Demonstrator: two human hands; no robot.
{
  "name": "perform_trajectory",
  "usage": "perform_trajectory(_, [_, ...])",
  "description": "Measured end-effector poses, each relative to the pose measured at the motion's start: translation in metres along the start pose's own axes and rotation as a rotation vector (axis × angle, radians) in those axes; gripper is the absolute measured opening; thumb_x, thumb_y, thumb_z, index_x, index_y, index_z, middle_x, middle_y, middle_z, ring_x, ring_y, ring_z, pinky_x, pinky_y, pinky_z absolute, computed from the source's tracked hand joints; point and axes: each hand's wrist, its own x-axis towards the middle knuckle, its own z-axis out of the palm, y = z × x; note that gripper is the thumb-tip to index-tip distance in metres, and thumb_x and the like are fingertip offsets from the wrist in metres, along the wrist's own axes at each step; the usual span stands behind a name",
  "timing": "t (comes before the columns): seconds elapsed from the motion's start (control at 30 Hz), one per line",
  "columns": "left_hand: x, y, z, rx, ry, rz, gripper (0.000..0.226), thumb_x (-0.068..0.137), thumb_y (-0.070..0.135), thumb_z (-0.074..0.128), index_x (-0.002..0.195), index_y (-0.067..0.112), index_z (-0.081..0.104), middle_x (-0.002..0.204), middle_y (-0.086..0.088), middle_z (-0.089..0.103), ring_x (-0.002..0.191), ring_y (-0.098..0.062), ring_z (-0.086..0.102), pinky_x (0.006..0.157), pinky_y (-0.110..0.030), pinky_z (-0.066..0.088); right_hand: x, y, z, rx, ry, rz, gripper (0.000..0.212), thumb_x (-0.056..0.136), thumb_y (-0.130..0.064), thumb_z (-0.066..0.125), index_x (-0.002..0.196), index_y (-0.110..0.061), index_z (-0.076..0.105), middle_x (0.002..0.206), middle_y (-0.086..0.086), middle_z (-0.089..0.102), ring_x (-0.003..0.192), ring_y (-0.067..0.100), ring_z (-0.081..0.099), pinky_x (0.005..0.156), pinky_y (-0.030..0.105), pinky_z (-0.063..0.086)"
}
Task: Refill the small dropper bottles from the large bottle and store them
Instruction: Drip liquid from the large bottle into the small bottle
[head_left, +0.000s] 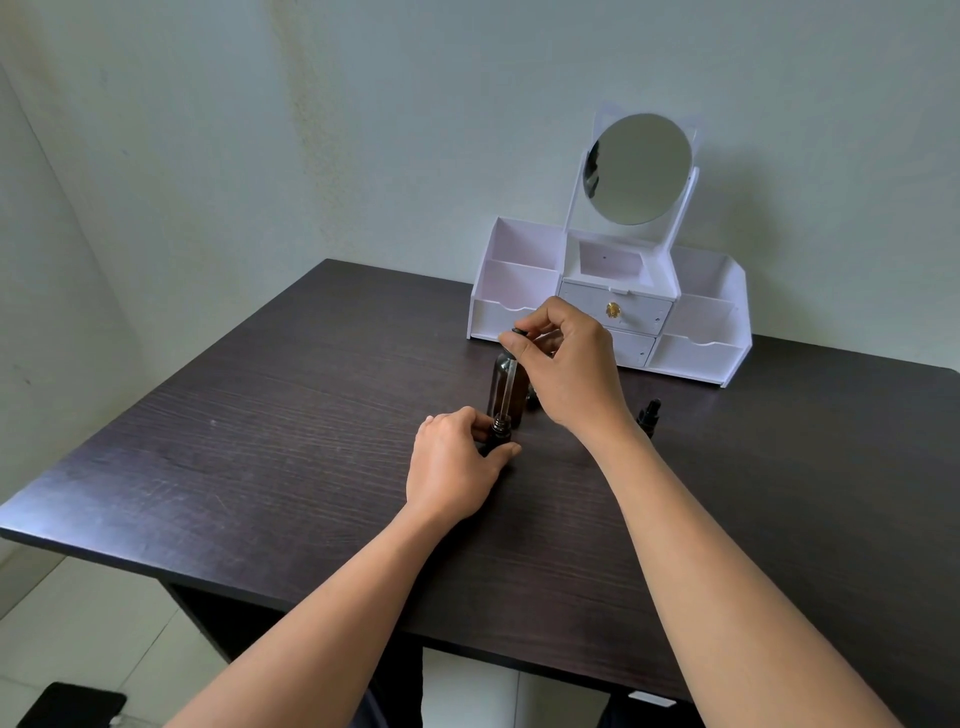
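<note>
**Dripping refill into small bottle w/ dropper**

L hand grips the small bottle around mid-table, pinning it so it can't tip while I fill. R hand pinches the dropper by its bulb. The tube hangs down w/ its tip at the open neck, prob. so drops land inside. Can't tell if the tip's actually in.

Big bottle stands just behind, close for re-dips. 2nd bottle, capped, waits to the right. Organizer w/ mirror sits at the far edge, open compartments ready for storing.
</note>
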Motion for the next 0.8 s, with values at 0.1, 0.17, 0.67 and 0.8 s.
perform_trajectory(0.1, [0.000, -0.001, 0.000, -0.007, 0.003, 0.001, 0.038, 0.078, 0.049, 0.079, 0.107, 0.027, 0.067, 0.097, 0.014, 0.069, 0.100, -0.008, 0.062, 0.104, -0.045, 0.048, 0.001, 0.000, -0.001, 0.045, -0.011, 0.019, 0.017, 0.085, -0.025, 0.079, 0.097, -0.018, 0.069, 0.084, -0.007, 0.067, 0.071, 0.005, 0.064, 0.067, 0.021, 0.054])
perform_trajectory(0.17, [0.000, 0.000, 0.000, -0.010, 0.010, 0.003, 0.038, 0.078, 0.049, 0.080, 0.107, 0.027, 0.068, 0.097, 0.014, 0.069, 0.101, -0.008, 0.062, 0.106, -0.045, 0.047, 0.002, 0.000, -0.003, 0.079, -0.002, 0.034, 0.024, 0.083, -0.026, 0.080, 0.104, -0.020, 0.068, 0.085, -0.009, 0.066, 0.070, 0.003, 0.064, 0.068, 0.019, 0.054])
perform_trajectory(0.67, [-0.002, 0.002, -0.001, -0.013, 0.032, -0.006, 0.038, 0.078, 0.050, 0.080, 0.105, 0.025, 0.070, 0.094, 0.015, 0.068, 0.100, -0.008, 0.059, 0.104, -0.043, 0.046, 0.027, -0.015, -0.020, 0.186, 0.336, -0.157, 0.011, 0.089, -0.021, 0.073, 0.094, -0.016, 0.065, 0.084, -0.001, 0.071, 0.079, 0.017, 0.072, 0.076, 0.032, 0.058])
perform_trajectory(0.8, [-0.002, 0.003, -0.002, -0.002, 0.026, -0.012, 0.038, 0.078, 0.050, 0.080, 0.105, 0.025, 0.070, 0.095, 0.014, 0.068, 0.100, -0.009, 0.058, 0.098, -0.040, 0.049, 0.031, -0.011, -0.016, 0.155, 0.330, -0.176, 0.013, 0.089, -0.020, 0.073, 0.096, -0.012, 0.066, 0.084, -0.005, 0.069, 0.080, 0.015, 0.070, 0.074, 0.017, 0.052])
